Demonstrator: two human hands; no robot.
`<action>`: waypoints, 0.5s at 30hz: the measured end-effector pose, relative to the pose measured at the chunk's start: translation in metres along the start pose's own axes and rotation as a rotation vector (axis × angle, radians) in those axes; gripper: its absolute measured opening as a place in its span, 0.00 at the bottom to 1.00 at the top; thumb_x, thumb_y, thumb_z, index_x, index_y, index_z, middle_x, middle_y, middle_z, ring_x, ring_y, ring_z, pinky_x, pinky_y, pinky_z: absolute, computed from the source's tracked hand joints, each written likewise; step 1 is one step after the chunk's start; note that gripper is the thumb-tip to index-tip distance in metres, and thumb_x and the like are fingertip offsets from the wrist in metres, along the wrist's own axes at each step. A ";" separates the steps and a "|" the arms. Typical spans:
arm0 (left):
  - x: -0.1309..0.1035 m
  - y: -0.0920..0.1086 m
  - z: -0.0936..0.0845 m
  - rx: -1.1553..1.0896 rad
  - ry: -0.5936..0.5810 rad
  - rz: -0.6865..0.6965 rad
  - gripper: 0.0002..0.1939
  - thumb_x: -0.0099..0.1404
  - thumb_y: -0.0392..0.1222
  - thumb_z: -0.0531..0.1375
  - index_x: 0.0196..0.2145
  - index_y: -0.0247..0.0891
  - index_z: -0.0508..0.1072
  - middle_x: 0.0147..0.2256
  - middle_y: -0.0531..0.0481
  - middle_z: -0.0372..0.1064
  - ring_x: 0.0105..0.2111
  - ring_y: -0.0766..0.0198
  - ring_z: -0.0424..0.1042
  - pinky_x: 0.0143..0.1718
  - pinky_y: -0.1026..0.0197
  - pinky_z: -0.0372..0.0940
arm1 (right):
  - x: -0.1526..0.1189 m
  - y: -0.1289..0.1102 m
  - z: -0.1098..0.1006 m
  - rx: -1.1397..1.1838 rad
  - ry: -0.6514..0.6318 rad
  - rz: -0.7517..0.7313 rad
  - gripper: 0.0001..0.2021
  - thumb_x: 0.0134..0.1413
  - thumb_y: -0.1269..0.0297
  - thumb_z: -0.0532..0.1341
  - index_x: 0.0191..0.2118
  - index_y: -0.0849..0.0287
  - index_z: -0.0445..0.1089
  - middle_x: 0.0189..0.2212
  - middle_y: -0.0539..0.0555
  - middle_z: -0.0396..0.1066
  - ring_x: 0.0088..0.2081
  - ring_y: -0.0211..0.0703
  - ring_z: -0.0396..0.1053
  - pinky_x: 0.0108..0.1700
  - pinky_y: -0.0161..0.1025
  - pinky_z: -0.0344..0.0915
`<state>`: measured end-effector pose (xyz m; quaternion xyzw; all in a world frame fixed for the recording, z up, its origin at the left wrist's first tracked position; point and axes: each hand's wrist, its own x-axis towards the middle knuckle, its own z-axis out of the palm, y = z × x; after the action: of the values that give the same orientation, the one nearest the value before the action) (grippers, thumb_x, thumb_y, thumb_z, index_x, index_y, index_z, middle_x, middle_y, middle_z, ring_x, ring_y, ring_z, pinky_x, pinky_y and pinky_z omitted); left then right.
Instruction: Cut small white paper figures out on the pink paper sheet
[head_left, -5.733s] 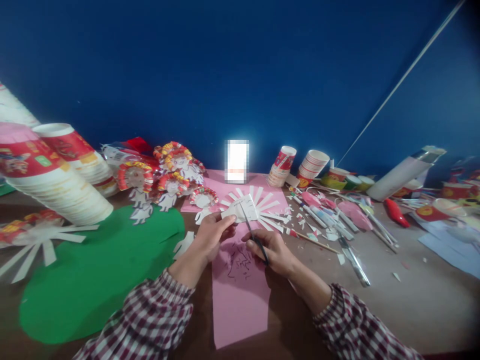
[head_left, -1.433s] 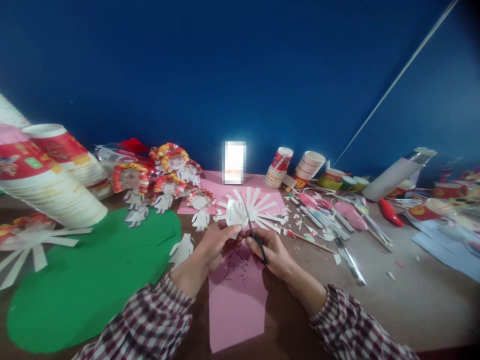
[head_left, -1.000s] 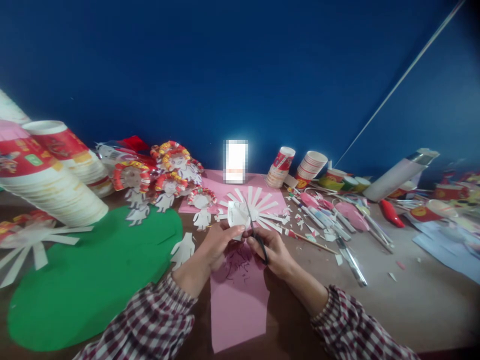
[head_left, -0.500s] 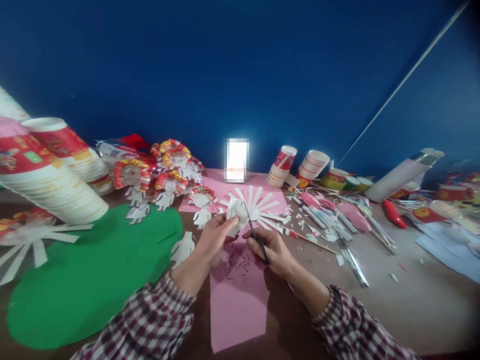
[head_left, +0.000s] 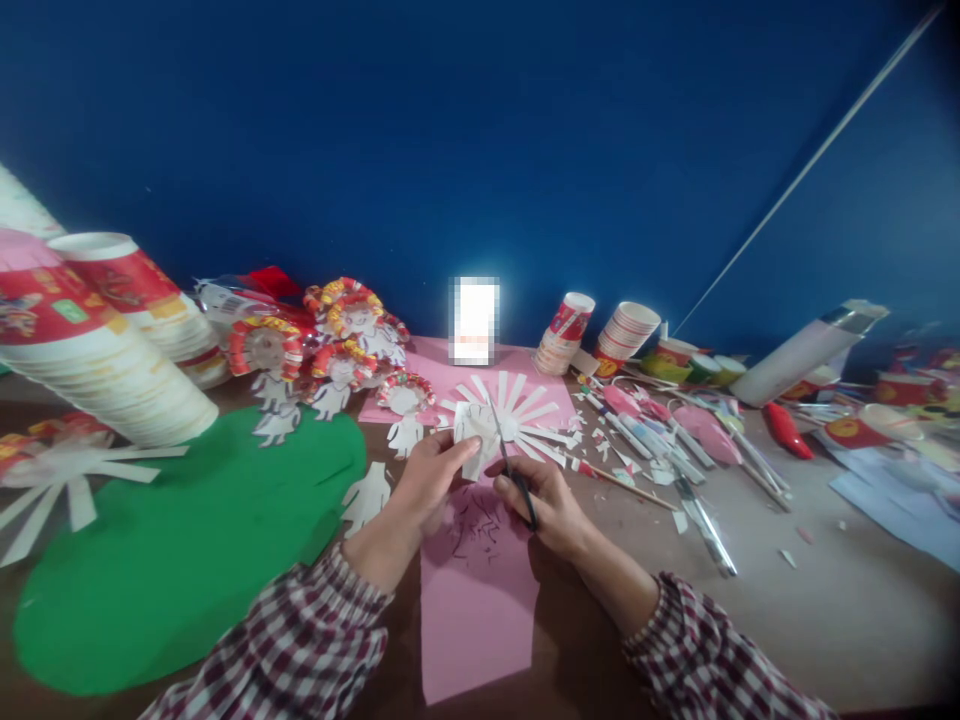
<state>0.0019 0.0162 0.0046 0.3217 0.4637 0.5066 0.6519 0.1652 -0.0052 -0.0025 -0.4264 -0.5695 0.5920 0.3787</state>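
My left hand [head_left: 431, 470] pinches a small piece of white paper [head_left: 472, 430] with dark drawn lines on it. In my right hand [head_left: 551, 505] is a pair of scissors [head_left: 519, 487] with black handles, its blades pointing up along the paper's right edge. Whether the blades touch the paper I cannot tell. Beneath both hands lies a pink sheet [head_left: 478, 620] with dark pen marks. Just behind the paper rests a cut cup [head_left: 517, 410] spread into white strips. A white paper figure [head_left: 367, 497] lies beside my left wrist.
A green paper shape [head_left: 187, 560] covers the left side, with stacked paper cups [head_left: 112, 370] leaning above it. Several decorated paper figures [head_left: 266, 350] stand at the back left. Markers [head_left: 637, 435], a brush [head_left: 626, 487] and paper scraps litter the right. A blue wall [head_left: 480, 150] closes the back.
The white paper in my left hand has tilted slightly. Both hands keep nearly the same place, and the scissors stay in my right hand.
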 end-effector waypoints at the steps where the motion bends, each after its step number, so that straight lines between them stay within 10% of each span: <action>1: 0.000 0.000 0.000 -0.001 -0.002 -0.001 0.16 0.50 0.46 0.69 0.33 0.34 0.75 0.26 0.52 0.73 0.24 0.66 0.70 0.27 0.65 0.64 | 0.000 0.000 0.000 0.000 0.003 -0.001 0.22 0.53 0.45 0.65 0.40 0.62 0.72 0.16 0.43 0.59 0.14 0.29 0.56 0.16 0.28 0.53; 15: -0.005 0.004 0.005 0.006 -0.007 -0.017 0.14 0.49 0.45 0.69 0.29 0.35 0.72 0.19 0.56 0.65 0.19 0.69 0.63 0.23 0.66 0.58 | 0.000 0.004 0.000 0.016 0.008 -0.005 0.19 0.53 0.48 0.66 0.38 0.60 0.72 0.17 0.43 0.59 0.15 0.30 0.55 0.16 0.29 0.52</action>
<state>0.0048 0.0132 0.0111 0.3215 0.4659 0.4984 0.6566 0.1655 -0.0054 -0.0064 -0.4245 -0.5643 0.5937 0.3859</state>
